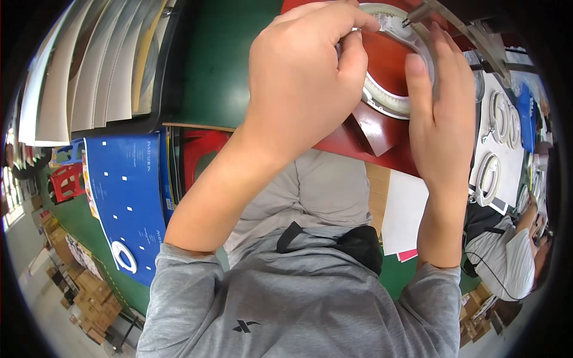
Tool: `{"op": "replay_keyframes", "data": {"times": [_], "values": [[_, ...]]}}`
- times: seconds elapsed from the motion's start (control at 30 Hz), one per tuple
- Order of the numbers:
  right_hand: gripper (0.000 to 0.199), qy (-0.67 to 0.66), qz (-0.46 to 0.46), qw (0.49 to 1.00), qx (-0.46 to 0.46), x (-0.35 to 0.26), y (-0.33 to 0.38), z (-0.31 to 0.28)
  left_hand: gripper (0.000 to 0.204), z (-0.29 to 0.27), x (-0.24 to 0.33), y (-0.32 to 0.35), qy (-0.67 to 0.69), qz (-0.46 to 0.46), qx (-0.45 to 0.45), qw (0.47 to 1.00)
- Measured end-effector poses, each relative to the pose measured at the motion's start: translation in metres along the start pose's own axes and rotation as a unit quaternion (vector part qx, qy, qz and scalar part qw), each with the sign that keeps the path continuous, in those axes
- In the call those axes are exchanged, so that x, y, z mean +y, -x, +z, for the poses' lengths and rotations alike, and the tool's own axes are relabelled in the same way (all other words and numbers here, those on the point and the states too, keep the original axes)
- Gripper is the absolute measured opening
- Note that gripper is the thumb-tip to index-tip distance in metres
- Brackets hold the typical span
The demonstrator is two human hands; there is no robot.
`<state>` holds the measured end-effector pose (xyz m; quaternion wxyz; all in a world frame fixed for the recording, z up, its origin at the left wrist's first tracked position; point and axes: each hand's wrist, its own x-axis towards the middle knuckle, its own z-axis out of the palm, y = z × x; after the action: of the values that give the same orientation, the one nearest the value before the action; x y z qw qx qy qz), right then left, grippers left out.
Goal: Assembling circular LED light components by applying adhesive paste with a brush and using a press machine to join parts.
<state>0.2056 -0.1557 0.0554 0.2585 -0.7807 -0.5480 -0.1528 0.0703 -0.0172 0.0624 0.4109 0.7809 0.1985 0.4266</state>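
A white ring-shaped part (pixel 387 102) with a clear inner band lies over the red work surface at the top of the head view. My left hand (pixel 307 74) covers its left side, thumb and index finger pinched near the inner edge; what is between the tips is too small to make out. Around the ring's right side my right hand (pixel 444 107) is closed, thumb inside and fingers along the outside. Close to the ring's far edge is the thin tip of a metal tool (pixel 412 19), part of a fixture at the upper right.
Cardboard sheets (pixel 89 77) stand in a black tray at the left. A blue board (pixel 122 185) below it bears another white ring (pixel 123 256). More rings (pixel 489 179) lie on a white surface at right, where a co-worker (pixel 507 262) sits. A red stool (pixel 67 182) is far left.
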Motion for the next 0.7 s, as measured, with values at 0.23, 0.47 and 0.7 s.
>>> {"op": "replay_keyframes", "data": {"times": [0.23,0.47,0.7], "values": [[0.056,0.003,0.056,0.996,-0.071,-0.001,-0.004,0.001,0.012,0.016,-0.025,0.001,-0.084,0.125,0.027,0.988],[0.059,-0.011,0.038,0.995,-0.087,0.007,-0.011,-0.001,0.013,0.021,-0.027,0.004,-0.098,0.117,0.022,0.988],[0.034,-0.085,-0.074,0.986,0.119,-0.010,0.004,-0.036,0.029,0.006,-0.026,0.007,-0.130,0.104,0.026,0.986]]}}
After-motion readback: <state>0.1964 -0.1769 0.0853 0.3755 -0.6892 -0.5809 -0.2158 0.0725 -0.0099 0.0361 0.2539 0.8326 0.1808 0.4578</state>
